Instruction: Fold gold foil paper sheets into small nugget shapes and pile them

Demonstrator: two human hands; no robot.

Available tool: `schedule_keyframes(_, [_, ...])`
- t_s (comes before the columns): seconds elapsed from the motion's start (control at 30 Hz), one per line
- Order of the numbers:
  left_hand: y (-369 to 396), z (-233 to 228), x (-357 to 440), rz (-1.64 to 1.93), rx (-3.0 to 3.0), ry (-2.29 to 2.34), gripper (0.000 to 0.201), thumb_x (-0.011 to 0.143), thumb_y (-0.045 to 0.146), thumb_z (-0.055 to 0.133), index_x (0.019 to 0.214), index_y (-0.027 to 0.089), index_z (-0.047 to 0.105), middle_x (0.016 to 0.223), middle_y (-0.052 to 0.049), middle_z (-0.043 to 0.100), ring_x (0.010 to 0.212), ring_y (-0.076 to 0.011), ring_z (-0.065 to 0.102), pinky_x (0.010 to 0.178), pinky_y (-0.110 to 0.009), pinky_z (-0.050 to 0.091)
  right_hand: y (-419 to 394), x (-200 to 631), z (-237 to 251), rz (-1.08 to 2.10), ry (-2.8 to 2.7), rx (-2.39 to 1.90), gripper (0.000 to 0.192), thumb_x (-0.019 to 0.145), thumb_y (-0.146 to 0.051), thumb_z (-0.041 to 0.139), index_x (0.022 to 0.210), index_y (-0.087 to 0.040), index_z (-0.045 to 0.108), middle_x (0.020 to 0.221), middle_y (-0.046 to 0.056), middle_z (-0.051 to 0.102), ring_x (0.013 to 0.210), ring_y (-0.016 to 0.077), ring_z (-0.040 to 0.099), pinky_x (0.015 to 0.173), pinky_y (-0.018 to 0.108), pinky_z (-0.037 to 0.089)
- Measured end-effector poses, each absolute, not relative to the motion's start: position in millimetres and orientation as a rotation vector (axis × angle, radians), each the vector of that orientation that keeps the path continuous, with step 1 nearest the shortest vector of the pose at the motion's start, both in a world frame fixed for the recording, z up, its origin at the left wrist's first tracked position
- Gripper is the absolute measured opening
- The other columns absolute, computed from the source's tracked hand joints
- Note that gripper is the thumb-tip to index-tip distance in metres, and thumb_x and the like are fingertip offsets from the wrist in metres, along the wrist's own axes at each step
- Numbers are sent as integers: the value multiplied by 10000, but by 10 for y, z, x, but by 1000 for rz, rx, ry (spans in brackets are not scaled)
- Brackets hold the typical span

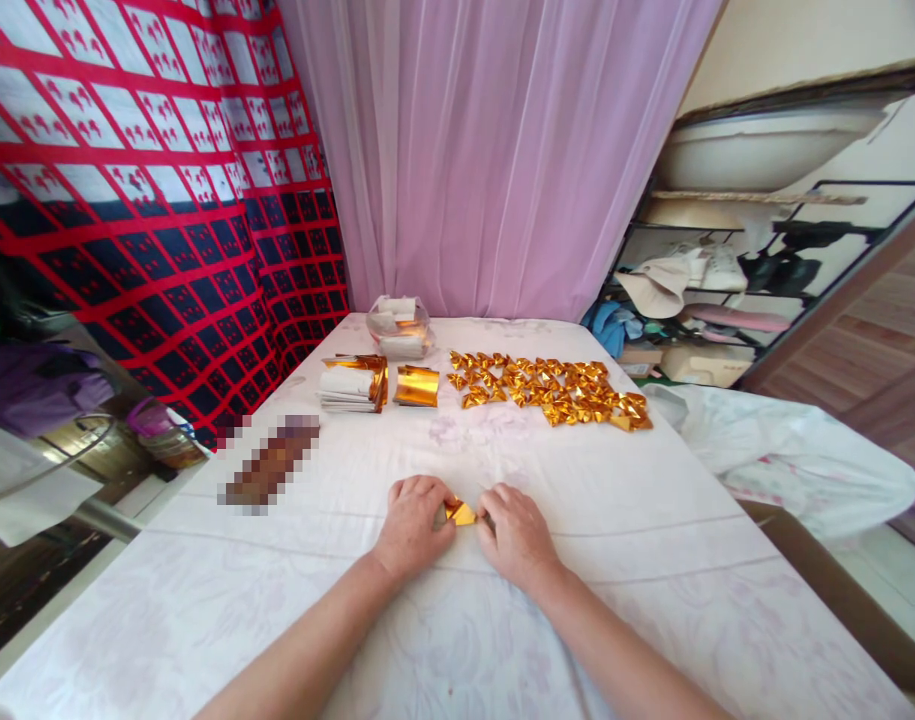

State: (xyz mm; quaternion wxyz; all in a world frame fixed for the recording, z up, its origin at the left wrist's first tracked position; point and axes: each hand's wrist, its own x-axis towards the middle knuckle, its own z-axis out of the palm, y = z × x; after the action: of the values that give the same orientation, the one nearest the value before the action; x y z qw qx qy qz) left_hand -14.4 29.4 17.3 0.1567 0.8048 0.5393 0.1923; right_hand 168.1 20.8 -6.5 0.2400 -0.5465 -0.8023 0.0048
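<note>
A small piece of folded gold foil paper (pixel 463 513) lies between my two hands, low over the cloth-covered table (pixel 457 630). My left hand (pixel 418 520) grips its left side, with the fingers curled and the thumb pressed in front. At its right corner, my right hand (pixel 518 530) pinches with bent fingers. Beyond them, several folded gold paper pieces (pixel 554 385) sit in rows on the right. A stack of white-backed paper sheets (pixel 350 387) stands on the left, next to a curved gold foil sheet (pixel 417 386).
A clear plastic bag (pixel 398 325) with paper bundles stands at the table's far edge. A pixelated patch (pixel 269 465) covers something on the left. Pink curtains (pixel 472 150) hang behind. To the right are a shoe rack (pixel 719 270) and a white plastic bag (pixel 794 455).
</note>
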Motion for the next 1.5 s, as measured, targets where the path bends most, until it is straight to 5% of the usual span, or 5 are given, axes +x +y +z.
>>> schedule_keyframes(0.47, [356, 213, -179, 495, 2287, 1484, 210, 736, 201, 610, 930, 268, 653, 1058, -5, 652, 1055, -225, 537, 927, -394, 331, 191, 1667, 20, 140, -2167, -1586, 97, 808, -255, 626, 743, -211, 569, 773, 20, 567, 766, 183, 520, 696, 301, 329])
schedule_keyframes(0.8, [361, 179, -179, 507, 2295, 1481, 231, 731, 166, 607, 932, 267, 663, 1041, -2, 639, 1021, -222, 533, 921, -383, 326, 251, 1874, 1, 394, -2219, -1426, 183, 778, -45, 504, 789, -212, 581, 804, -5, 589, 784, 149, 538, 710, 264, 362])
schedule_keyframes(1.0, [351, 217, -184, 499, 2307, 1450, 237, 736, 165, 618, 953, 252, 654, 1045, -12, 645, 1023, -227, 532, 921, -393, 329, 199, 1792, 19, 324, -2148, -1437, 24, 826, -171, 579, 823, -195, 576, 795, 12, 591, 768, 165, 544, 712, 280, 365])
schedule_keyframes(1.1, [353, 220, -185, 513, 2314, 1442, 219, 742, 170, 623, 943, 252, 652, 1042, -12, 646, 1021, -229, 536, 912, -396, 332, 182, 1705, 33, 209, -2131, -1554, 98, 822, -267, 645, 799, -198, 579, 783, 20, 597, 770, 183, 544, 702, 294, 341])
schedule_keyframes(1.5, [325, 226, -147, 527, 2320, 1467, 223, 732, 167, 641, 934, 259, 660, 1025, -4, 647, 1014, -220, 533, 911, -394, 322, 211, 1680, 106, 363, -2154, -1626, 72, 813, -171, 663, 844, -226, 627, 835, 2, 626, 816, 178, 555, 705, 294, 313])
